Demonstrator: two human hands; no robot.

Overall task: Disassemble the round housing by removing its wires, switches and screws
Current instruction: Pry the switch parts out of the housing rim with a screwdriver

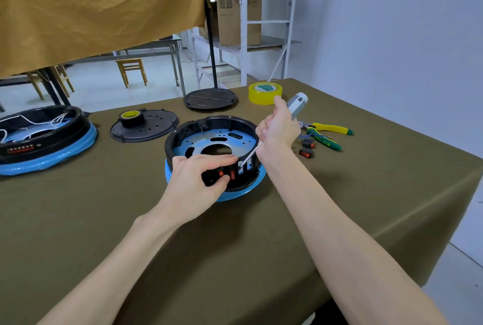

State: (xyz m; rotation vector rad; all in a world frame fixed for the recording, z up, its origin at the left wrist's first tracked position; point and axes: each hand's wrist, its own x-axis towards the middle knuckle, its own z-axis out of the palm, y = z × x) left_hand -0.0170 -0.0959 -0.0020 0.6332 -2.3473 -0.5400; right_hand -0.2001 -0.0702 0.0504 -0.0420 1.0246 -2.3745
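Note:
The round black housing (pixel 227 122) with a blue base ring and a blue inner plate stands mid-table. My left hand (pixel 198 181) grips its near wall, thumb and fingers pinching around two red rocker switches (pixel 226 174) set in that wall. My right hand (pixel 278 130) holds a grey-handled screwdriver (pixel 296 105); its metal shaft slants down inside the housing to a point just behind the switches. Two removed red switches (pixel 306 148) lie on the cloth to the right.
Green-yellow pliers (pixel 328 135) lie right of the housing. A yellow tape roll (pixel 264 92), a black stand base (pixel 210 98) and a black lid with black tape (pixel 145 124) sit behind. A second housing (pixel 44 139) with white wires stands at left. Table edge runs right.

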